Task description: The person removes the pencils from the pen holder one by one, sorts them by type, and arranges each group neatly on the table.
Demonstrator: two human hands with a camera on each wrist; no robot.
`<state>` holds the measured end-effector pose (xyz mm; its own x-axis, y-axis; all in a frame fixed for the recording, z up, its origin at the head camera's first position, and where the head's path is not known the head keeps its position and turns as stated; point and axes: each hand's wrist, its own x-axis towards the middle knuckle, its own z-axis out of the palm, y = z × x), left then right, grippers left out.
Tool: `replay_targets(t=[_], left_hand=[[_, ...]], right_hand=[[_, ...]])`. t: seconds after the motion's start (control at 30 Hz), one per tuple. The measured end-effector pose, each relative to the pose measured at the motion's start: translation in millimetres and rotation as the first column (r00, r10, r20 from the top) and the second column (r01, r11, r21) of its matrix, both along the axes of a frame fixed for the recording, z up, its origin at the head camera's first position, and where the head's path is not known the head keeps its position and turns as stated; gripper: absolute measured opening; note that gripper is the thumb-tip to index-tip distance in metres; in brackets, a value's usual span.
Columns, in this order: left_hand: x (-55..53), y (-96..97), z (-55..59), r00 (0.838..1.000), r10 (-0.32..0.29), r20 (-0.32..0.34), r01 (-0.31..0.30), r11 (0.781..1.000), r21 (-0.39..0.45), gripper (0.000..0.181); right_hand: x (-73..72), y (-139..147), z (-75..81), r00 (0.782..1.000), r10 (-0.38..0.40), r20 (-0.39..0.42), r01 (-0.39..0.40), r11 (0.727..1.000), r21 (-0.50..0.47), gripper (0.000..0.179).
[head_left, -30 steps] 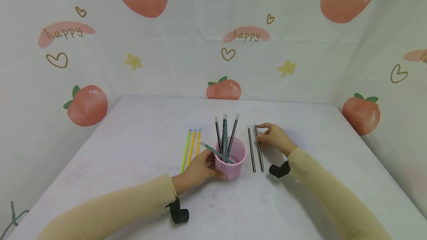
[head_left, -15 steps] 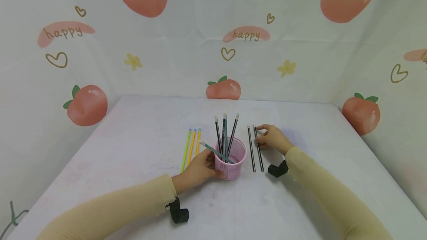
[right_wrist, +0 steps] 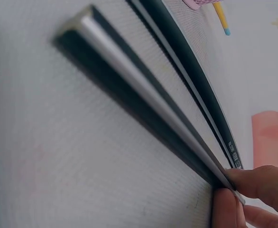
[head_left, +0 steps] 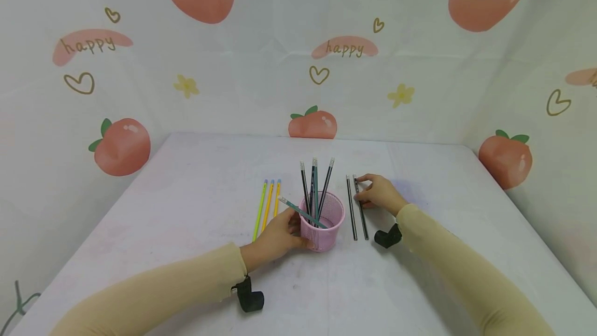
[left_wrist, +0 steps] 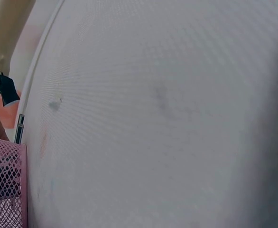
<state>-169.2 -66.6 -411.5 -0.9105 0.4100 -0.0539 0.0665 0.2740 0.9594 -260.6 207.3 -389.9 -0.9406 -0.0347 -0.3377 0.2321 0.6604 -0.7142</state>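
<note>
A pink mesh pencil cup (head_left: 326, 241) stands mid-table, its wall also showing in the left wrist view. My left hand (head_left: 276, 237) grips the cup from its left side. Several dark pencils (head_left: 325, 180) rise out of it, eraser ends up, and a teal pencil (head_left: 294, 207) leans low over the rim. To the right of the cup, my right hand (head_left: 382, 194) pinches the far end of a dark pencil (right_wrist: 148, 104) between thumb and fingers. Beside that one lies a second dark pencil (head_left: 352, 211), roughly parallel and closer to the cup.
Left of the cup lie a lime-green pencil (head_left: 259, 210) and two yellow pencils (head_left: 268, 207), partly hidden by my left hand. A white cloth covers the table (head_left: 210, 170). A printed backdrop (head_left: 261, 77) stands behind and at both sides. A thin cord (head_left: 19, 305) shows at far left.
My right hand has shifted slightly left, and the far end of its pencil has swung a little toward the other dark pencil. The left hand and cup have stayed put.
</note>
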Motion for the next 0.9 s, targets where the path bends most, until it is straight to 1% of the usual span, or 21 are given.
replay_targets(t=[0.13,0.37,0.67,0.9], left_hand=[[0.2,-0.5,0.2,1.000,-0.006,-0.003,0.006,1.000,0.001,0.072],[0.5,0.7,0.2,1.000,0.010,0.009,-0.010,1.000,0.012,0.072],[0.2,1.1,0.6,1.000,0.017,0.013,-0.017,1.000,0.005,0.071],[0.5,1.6,1.5,1.000,0.017,0.018,-0.017,1.000,0.003,0.071]], right_hand=[[-1.4,0.8,-1.4,1.000,0.006,-0.007,-0.006,1.000,-0.001,0.064],[-0.5,1.6,-1.5,1.000,0.016,-0.016,-0.016,1.000,-0.025,0.065],[-0.3,2.1,-0.9,0.999,0.026,-0.021,-0.026,0.999,-0.039,0.067],[0.3,1.9,0.3,0.999,0.035,-0.015,-0.035,0.999,-0.017,0.068]])
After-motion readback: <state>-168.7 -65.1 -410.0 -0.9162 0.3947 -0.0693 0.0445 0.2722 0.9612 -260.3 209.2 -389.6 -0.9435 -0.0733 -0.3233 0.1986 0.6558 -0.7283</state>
